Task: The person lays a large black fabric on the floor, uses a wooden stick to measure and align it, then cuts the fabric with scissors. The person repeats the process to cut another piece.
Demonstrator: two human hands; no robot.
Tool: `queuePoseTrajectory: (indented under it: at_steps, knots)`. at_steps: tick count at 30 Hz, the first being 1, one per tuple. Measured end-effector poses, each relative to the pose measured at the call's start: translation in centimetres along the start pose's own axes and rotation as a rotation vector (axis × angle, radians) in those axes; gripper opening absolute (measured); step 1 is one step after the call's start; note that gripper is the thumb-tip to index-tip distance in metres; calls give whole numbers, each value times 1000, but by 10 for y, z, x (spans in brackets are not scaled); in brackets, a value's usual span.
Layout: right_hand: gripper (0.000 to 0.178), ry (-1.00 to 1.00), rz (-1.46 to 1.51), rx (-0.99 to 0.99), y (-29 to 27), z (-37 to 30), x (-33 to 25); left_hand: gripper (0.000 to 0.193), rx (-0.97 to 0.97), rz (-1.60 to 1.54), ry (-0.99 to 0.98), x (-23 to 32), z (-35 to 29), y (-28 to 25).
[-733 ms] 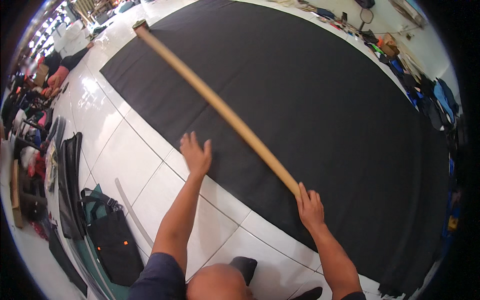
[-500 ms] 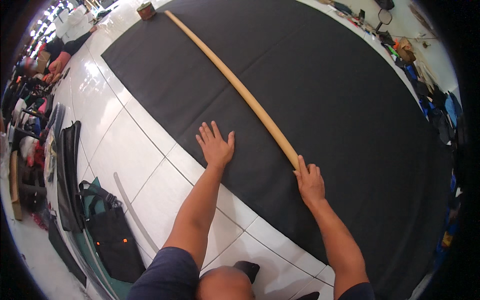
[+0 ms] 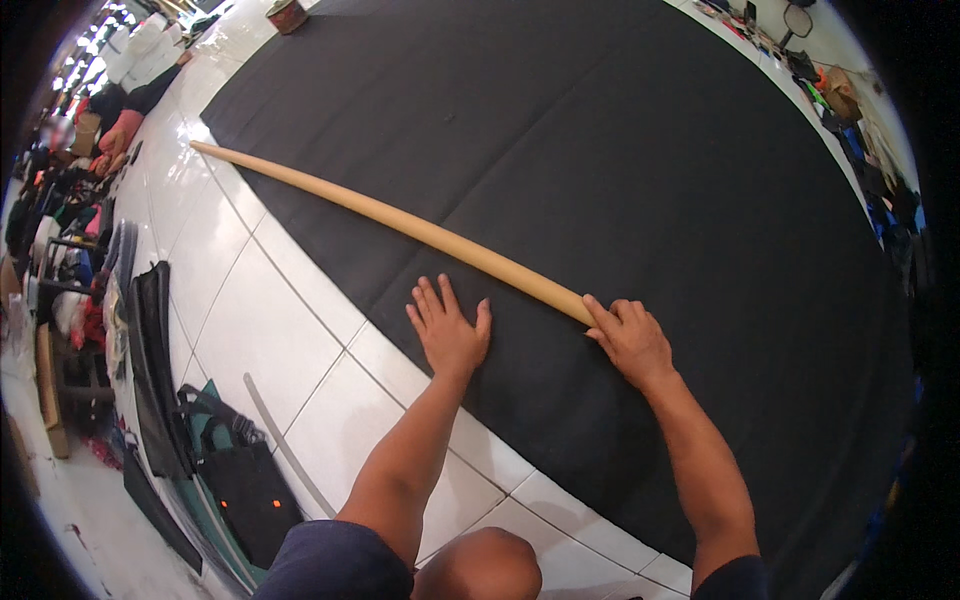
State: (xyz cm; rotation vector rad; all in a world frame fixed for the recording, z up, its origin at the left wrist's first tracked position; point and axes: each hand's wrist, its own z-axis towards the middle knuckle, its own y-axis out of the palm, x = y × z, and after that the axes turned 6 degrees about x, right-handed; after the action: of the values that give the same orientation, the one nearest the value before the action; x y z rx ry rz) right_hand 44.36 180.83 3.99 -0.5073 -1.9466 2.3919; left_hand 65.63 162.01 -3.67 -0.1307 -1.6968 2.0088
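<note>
A large sheet of black fabric [image 3: 700, 200] lies spread over the tiled floor. Across it slants a long tan tube [image 3: 430, 233], its far end reaching past the fabric's left edge. My right hand [image 3: 632, 338] grips the tube's near end, fingers wrapped over it. Just below the tube, my left hand [image 3: 450, 325] rests flat on the fabric near its edge, with fingers spread and nothing held.
White tiles [image 3: 290, 330] border the fabric on the left. A black bag [image 3: 245, 490] and a thin grey strip [image 3: 285, 440] lie there. A tin [image 3: 287, 16] stands at the far edge. A person [image 3: 125, 125] is at the far left. Clutter lines both sides.
The tube's far end has swung left and nearer, from the fabric's far side to beyond its left edge. My right hand still holds the near end; my left stays flat.
</note>
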Motion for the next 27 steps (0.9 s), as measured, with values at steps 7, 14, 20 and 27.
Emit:
queuePoseTrajectory:
  at_steps: [7,14,20,27]
  knots:
    - [56,227,-139,-3,8,-56,61,82,-46,2,-23,3,1,1]
    - [55,583,-206,-39,-13,-23,167,83,-179,-38,-79,8,5,-13]
    - [50,668,6,91,-31,177,195,82,-198,-28,-76,17,6,-15]
    - [50,659,-13,72,7,166,107,81,-117,-31,-81,4,7,-12]
